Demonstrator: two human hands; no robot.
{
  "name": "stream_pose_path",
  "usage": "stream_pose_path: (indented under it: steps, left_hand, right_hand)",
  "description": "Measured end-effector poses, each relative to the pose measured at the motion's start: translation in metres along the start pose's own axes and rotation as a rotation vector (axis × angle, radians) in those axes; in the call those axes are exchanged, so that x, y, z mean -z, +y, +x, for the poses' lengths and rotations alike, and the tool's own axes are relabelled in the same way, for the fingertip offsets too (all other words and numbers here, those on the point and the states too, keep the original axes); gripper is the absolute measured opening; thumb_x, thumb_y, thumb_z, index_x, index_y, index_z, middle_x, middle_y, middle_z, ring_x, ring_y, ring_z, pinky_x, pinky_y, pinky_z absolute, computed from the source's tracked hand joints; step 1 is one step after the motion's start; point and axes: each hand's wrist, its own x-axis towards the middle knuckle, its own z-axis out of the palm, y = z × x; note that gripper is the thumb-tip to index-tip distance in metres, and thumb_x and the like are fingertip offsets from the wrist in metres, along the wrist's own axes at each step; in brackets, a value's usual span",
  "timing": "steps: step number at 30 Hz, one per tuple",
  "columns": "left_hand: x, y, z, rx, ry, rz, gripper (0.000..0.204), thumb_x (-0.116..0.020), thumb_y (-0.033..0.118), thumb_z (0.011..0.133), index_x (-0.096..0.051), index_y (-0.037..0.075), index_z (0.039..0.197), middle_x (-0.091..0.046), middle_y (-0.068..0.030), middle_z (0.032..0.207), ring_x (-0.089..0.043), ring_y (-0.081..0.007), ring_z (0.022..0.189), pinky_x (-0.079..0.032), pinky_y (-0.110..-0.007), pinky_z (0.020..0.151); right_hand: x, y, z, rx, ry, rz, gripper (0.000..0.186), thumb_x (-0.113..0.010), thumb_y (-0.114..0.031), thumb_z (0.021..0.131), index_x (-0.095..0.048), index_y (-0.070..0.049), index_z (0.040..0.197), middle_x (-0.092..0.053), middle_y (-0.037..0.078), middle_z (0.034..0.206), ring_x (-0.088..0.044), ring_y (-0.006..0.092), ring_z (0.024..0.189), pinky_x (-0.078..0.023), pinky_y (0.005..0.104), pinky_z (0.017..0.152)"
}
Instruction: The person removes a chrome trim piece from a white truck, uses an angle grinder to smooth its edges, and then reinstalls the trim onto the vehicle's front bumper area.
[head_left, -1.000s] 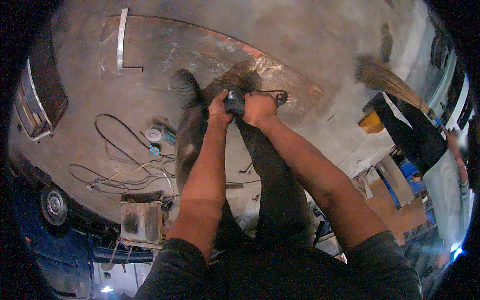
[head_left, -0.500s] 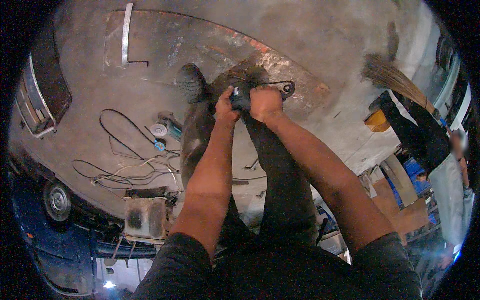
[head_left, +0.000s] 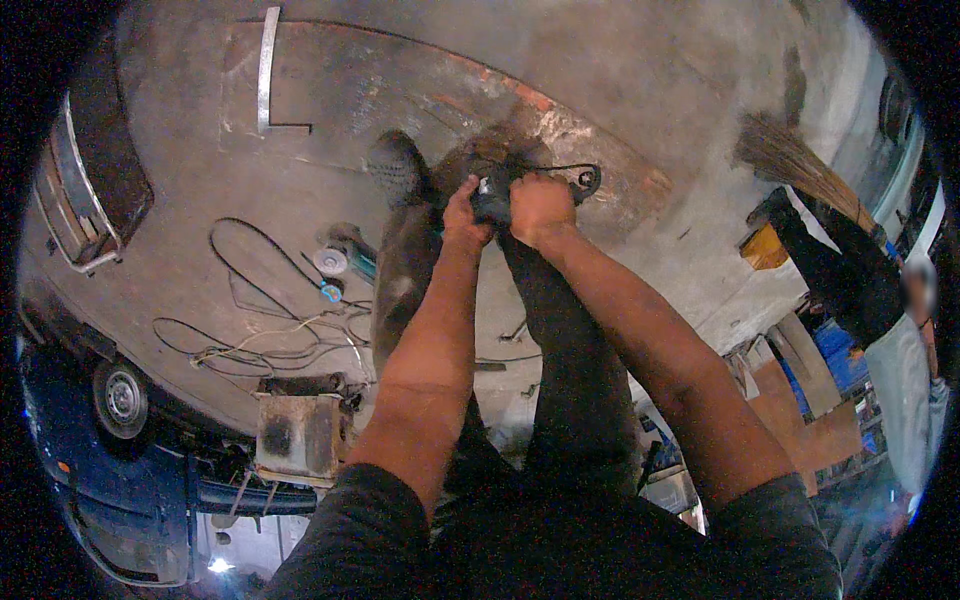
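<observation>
Two bare hands grip a black handheld device, its exact kind hidden by the fingers, between the person's lower legs in the view. Its body [head_left: 491,207] sits between the hands, and the long axis appears to run left to right, with a black loop [head_left: 590,180] jutting out rightward past the knuckles. The left hand [head_left: 465,212] closes around the near left side, thumb along the top; the right hand [head_left: 543,208] is curled fist-like over the right part. Beyond lies a rusty metal sheet [head_left: 370,90] on the floor [head_left: 660,270].
</observation>
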Motion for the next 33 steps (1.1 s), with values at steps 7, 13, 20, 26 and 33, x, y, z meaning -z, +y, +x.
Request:
stream_pose_path:
  steps: [7, 13, 20, 26, 33]
  left_hand:
    - [0.013, -0.015, 0.018, -0.011, -0.071, -0.159, 0.025, -0.066, 0.025, 0.09, -0.064, 0.007, 0.107, -0.07, -0.0092, 0.1, -0.068, -0.0281, 0.087, -0.055, -0.048, 0.084]
    - [0.016, -0.022, 0.016, -0.057, -0.172, -0.187, 0.03, -0.066, 0.027, 0.09, -0.063, 0.006, 0.11, -0.07, -0.0109, 0.101, -0.068, -0.0297, 0.091, -0.054, -0.05, 0.086]
    - [0.015, -0.024, 0.016, -0.062, -0.227, -0.228, 0.03, -0.063, 0.028, 0.092, -0.062, 0.006, 0.112, -0.07, -0.0117, 0.104, -0.068, -0.031, 0.094, -0.054, -0.049, 0.088]
    - [0.003, -0.022, 0.006, -0.037, -0.149, -0.171, 0.025, -0.062, 0.027, 0.093, -0.062, 0.008, 0.108, -0.07, -0.0104, 0.102, -0.068, -0.03, 0.09, -0.054, -0.048, 0.087]
    - [0.011, -0.018, 0.012, -0.082, -0.158, -0.107, 0.026, -0.063, 0.029, 0.092, -0.063, 0.008, 0.108, -0.07, -0.0093, 0.1, -0.068, -0.0277, 0.087, -0.056, -0.044, 0.083]
  right_hand:
    - [0.002, 0.003, -0.001, 0.058, 0.083, -0.126, 0.031, -0.066, -0.02, 0.075, -0.068, -0.008, 0.104, -0.068, 0.012, 0.103, -0.067, 0.0267, 0.098, -0.05, 0.0406, 0.086]
    - [0.0, 0.002, -0.001, 0.085, 0.189, -0.176, 0.028, -0.063, -0.019, 0.077, -0.069, -0.008, 0.102, -0.068, 0.011, 0.103, -0.067, 0.026, 0.099, -0.05, 0.0404, 0.086]
    - [0.001, 0.004, 0.001, 0.086, 0.099, -0.15, 0.027, -0.063, -0.02, 0.077, -0.069, -0.008, 0.1, -0.067, 0.011, 0.1, -0.067, 0.0267, 0.097, -0.05, 0.041, 0.084]
    - [-0.01, 0.01, 0.005, 0.085, 0.183, -0.149, 0.026, -0.064, -0.019, 0.076, -0.069, -0.009, 0.1, -0.068, 0.01, 0.101, -0.066, 0.0259, 0.097, -0.05, 0.0404, 0.085]
    - [-0.007, 0.007, 0.001, 0.07, 0.108, -0.091, 0.027, -0.064, -0.018, 0.077, -0.069, -0.008, 0.101, -0.067, 0.01, 0.103, -0.066, 0.0257, 0.098, -0.051, 0.0397, 0.085]
